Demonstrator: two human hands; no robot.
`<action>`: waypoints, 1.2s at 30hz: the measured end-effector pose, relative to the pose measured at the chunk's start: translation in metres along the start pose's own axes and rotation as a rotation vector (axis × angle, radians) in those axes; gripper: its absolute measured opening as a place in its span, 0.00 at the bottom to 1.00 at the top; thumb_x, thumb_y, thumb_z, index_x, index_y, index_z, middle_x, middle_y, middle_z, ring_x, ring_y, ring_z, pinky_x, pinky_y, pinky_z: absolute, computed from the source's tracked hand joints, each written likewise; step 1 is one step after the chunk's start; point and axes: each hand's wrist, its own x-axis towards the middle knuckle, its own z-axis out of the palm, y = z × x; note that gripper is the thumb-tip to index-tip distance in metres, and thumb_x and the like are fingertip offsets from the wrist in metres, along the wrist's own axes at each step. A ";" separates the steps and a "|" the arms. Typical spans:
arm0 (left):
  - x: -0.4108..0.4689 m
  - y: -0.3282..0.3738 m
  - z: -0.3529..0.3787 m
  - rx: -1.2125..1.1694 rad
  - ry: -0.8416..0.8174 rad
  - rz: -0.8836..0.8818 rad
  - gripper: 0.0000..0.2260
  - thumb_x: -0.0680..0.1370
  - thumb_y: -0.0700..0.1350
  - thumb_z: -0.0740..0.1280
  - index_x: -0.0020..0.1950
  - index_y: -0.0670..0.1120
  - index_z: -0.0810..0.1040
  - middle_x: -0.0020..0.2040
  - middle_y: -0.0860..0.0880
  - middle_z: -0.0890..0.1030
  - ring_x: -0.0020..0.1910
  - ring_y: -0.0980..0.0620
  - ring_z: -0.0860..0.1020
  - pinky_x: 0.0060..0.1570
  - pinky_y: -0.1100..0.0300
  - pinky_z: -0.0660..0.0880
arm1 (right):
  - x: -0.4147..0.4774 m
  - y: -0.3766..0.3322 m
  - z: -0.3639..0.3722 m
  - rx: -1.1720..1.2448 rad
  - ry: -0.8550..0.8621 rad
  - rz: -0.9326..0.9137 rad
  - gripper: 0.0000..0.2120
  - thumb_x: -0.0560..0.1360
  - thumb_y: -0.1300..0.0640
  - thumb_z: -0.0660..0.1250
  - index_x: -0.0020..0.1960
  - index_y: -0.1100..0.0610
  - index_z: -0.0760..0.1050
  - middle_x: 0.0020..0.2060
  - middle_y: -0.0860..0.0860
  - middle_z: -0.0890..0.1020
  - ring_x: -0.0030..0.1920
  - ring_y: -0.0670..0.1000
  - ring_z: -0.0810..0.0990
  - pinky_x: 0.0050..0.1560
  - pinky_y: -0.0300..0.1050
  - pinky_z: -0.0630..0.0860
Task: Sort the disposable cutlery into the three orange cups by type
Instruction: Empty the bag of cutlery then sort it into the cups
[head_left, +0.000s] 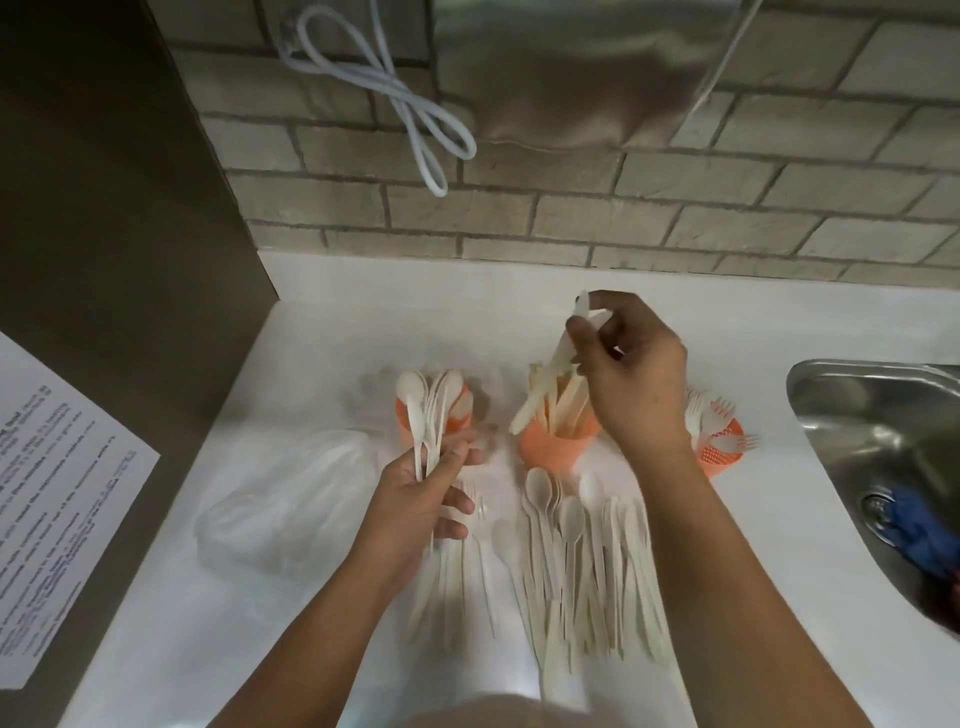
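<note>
Sorting was about midway. The right hand (634, 374) pinched a pale flat plastic knife (566, 345) between thumb and fingertips, just above the middle orange plastic cup (558, 449), which was stuffed with knives. The left hand (431, 499) was curled round a bunch of white plastic spoons (420, 415), bowls up by the left orange cup (404, 415). Forks sat in the right orange mesh cup (719, 454). A loose pile of cream cutlery (587, 561) lay nearer on the white counter (753, 571). Next, I'd guess: lower the knife handle-first, then the spoons go left.
</note>
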 end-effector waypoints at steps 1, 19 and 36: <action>0.000 0.000 0.002 0.004 -0.004 -0.004 0.10 0.82 0.50 0.68 0.61 0.51 0.84 0.54 0.50 0.87 0.34 0.52 0.78 0.28 0.58 0.74 | 0.006 0.001 -0.011 -0.043 0.036 -0.040 0.06 0.78 0.57 0.71 0.53 0.48 0.80 0.31 0.56 0.78 0.35 0.59 0.82 0.38 0.48 0.78; -0.003 -0.002 0.010 0.072 -0.024 -0.027 0.09 0.81 0.54 0.69 0.59 0.55 0.86 0.54 0.49 0.86 0.30 0.54 0.73 0.29 0.58 0.70 | 0.013 0.076 -0.013 -0.599 -0.247 -0.262 0.11 0.75 0.56 0.74 0.57 0.55 0.80 0.49 0.51 0.82 0.51 0.57 0.74 0.50 0.54 0.77; -0.001 -0.005 0.017 0.091 -0.061 -0.044 0.10 0.83 0.54 0.66 0.58 0.55 0.85 0.53 0.49 0.86 0.29 0.54 0.71 0.26 0.59 0.69 | 0.005 0.081 0.002 -0.791 -0.556 -0.248 0.32 0.82 0.45 0.44 0.81 0.58 0.59 0.81 0.54 0.61 0.82 0.55 0.54 0.79 0.59 0.58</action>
